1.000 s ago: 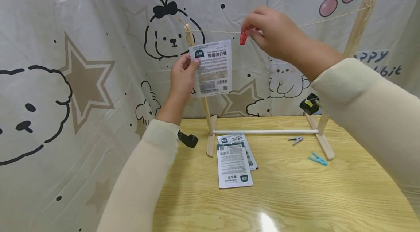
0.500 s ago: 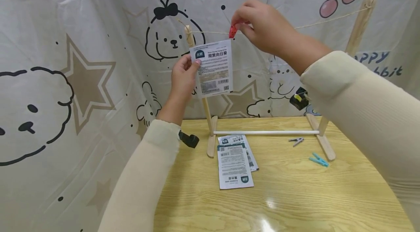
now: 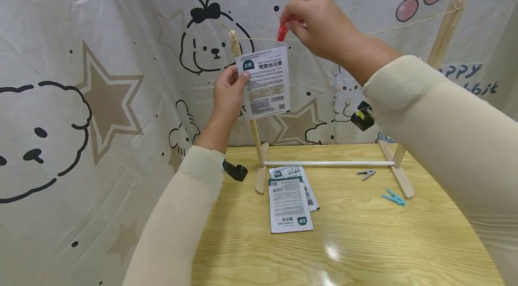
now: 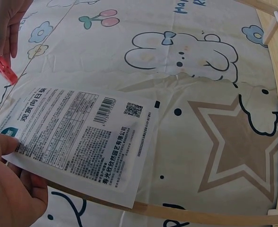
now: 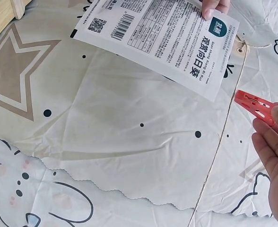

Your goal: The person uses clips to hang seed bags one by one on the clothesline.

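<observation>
Overlapping packets (image 3: 289, 212) lie on the counter (image 3: 356, 241). Above them, the left hand (image 3: 228, 92) pinches the white packet (image 3: 265, 81) by its side, probably to keep the top edge free; farther up, the right hand (image 3: 313, 20) pinches the red clip (image 3: 282, 32) close to the string (image 3: 256, 38).

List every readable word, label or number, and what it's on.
"观赏向日葵": held packet, left hand.
"Guan Shang Xiang Ri Kui": same.
"寿光欣欣然园艺有限公司": same.
"薰衣草", apparently "FLOWERS SEED", inverted: upper lying packet.
"appy", "bbit": backdrop, partly hidden.
"Ha", "R": backdrop, cut off.
Too small or blurred: logo, fine print, barcode digits, lower lying packet.
</observation>
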### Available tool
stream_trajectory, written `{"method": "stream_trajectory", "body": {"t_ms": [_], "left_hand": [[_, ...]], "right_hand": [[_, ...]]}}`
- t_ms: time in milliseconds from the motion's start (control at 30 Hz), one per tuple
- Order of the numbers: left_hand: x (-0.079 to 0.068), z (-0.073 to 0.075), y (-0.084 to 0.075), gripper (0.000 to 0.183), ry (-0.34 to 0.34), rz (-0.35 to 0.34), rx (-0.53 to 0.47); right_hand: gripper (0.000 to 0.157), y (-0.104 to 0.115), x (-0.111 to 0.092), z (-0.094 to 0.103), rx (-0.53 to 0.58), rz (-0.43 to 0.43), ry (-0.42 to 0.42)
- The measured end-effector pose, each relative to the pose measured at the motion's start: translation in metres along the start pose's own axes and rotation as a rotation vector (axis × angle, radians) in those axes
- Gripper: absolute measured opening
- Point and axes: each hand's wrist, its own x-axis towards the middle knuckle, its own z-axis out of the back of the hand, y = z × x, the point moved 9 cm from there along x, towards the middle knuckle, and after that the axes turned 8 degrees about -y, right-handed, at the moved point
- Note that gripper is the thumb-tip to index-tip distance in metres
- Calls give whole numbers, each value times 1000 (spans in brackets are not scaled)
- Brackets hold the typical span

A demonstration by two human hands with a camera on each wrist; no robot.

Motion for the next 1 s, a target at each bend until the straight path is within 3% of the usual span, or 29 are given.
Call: {"method": "stream_trajectory", "body": {"t_ms": [500, 1000], "left_hand": [[2, 0, 1, 23, -10, -6, -2], [1, -4, -1, 24, 3, 9, -8]], "right_hand": [[26, 2, 11, -7, -17, -57, -24], [26, -1, 13, -17, -10, -105, 13]]}}
